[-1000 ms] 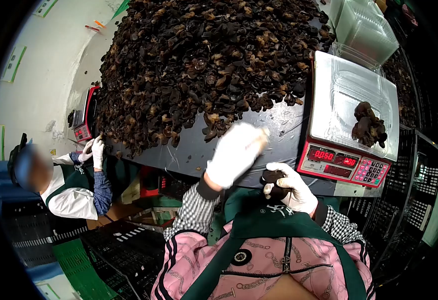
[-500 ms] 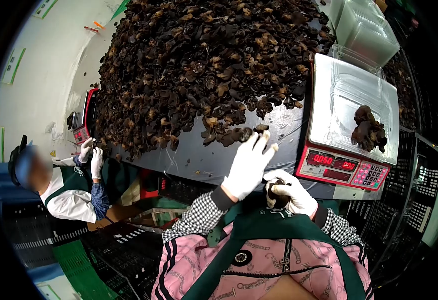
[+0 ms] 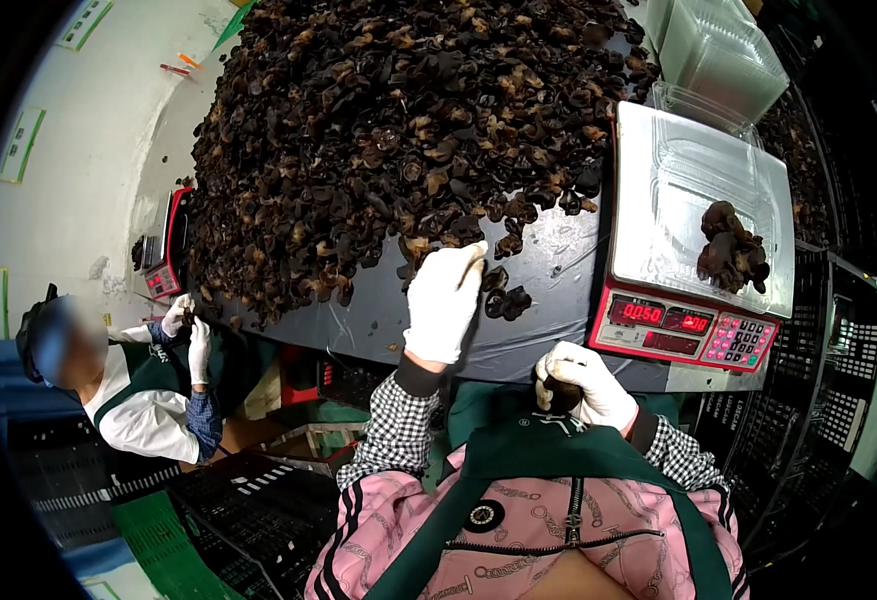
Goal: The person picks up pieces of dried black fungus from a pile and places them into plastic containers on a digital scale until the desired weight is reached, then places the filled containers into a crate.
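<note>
Head view: a dark grey counter (image 3: pixel 364 330) runs across the middle, with a broad heap of dark mushroom pieces (image 3: pixel 389 150) covering most of it. A few loose pieces (image 3: pixel 507 302) lie apart from the heap, near its front edge. Beyond, at the left, stands a pale wall (image 3: pixel 109 150) with green-edged notices; a co-worker (image 3: pixel 154 400) stands on that side, near a second red scale (image 3: pixel 164 272).

At the right, a red scale (image 3: pixel 687 325) with lit digits carries a clear tray (image 3: pixel 674 190) on its metal plate, and a clump of mushroom (image 3: pixel 732 250) sits over the tray area. Clear containers (image 3: pixel 724 65) are stacked behind it. Black crates (image 3: pixel 854 345) stand at the right edge, and more black crate work (image 3: pixel 259 525) fills the lower left beside a green panel (image 3: pixel 164 540).

The person's gloved left hand (image 3: pixel 445 305) reaches palm down to the heap's front edge; I cannot tell whether its fingers grip anything. The right hand (image 3: pixel 591 388) is curled around a dark mushroom piece (image 3: pixel 563 396), mostly hidden by the glove. Whether the clump lies inside the tray is unclear through the glare, and the heap is cut off at the top.
</note>
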Demonstrator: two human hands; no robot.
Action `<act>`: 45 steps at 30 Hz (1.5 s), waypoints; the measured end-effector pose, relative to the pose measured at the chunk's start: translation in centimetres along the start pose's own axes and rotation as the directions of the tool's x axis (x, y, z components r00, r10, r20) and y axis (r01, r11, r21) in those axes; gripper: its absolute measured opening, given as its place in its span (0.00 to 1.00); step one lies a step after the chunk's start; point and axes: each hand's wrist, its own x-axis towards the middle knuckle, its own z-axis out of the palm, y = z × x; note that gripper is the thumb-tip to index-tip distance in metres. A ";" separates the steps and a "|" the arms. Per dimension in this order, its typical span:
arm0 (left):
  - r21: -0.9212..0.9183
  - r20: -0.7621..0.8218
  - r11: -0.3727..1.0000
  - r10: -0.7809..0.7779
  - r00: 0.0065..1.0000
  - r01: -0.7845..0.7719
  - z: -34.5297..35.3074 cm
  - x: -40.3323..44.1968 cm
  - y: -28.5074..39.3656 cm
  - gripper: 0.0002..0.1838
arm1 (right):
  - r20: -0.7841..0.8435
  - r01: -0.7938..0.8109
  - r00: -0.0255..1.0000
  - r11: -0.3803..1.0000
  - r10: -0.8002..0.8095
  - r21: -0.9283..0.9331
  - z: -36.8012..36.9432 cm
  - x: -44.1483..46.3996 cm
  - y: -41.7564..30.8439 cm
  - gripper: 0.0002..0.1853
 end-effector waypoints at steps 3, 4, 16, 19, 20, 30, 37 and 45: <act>0.053 0.057 0.997 0.054 0.997 -0.057 1.8 0.6 0.0 0.13 | -0.061 -0.047 0.997 0.991 0.040 -0.122 0.6 -0.2 -0.4 0.06; 0.073 0.082 0.994 0.080 0.993 -0.086 2.4 1.0 0.2 0.15 | -0.063 -0.058 0.997 0.991 0.051 -0.118 1.1 -0.3 -0.5 0.07; 0.202 0.262 0.963 0.124 0.957 -0.180 0.1 -1.8 2.3 0.11 | -0.130 -0.102 0.988 0.979 0.079 -0.178 2.0 -0.3 -0.8 0.25; 0.258 0.317 0.949 0.093 0.944 -0.181 0.6 -3.8 3.6 0.11 | -0.150 -0.133 0.983 0.973 0.105 -0.191 2.4 0.0 -0.7 0.36; 0.174 0.261 0.969 0.124 0.957 -0.173 0.2 -4.4 4.2 0.10 | -0.139 -0.120 0.986 0.975 0.095 -0.187 2.5 0.0 -0.6 0.37; -0.035 0.147 0.994 0.106 0.983 -0.102 -1.7 -5.7 3.0 0.09 | -0.182 -0.087 0.982 0.970 0.046 -0.227 2.2 0.0 0.1 0.15; 0.108 0.146 0.994 0.004 0.989 -0.020 2.0 -3.8 1.0 0.29 | -0.237 -0.102 0.971 0.949 0.030 -0.298 2.7 -0.3 0.0 0.11; -0.298 0.080 0.954 -0.009 0.997 0.033 1.2 -1.6 3.8 0.15 | 0.041 0.482 0.767 0.533 -0.640 -0.695 7.7 -5.5 -7.3 0.15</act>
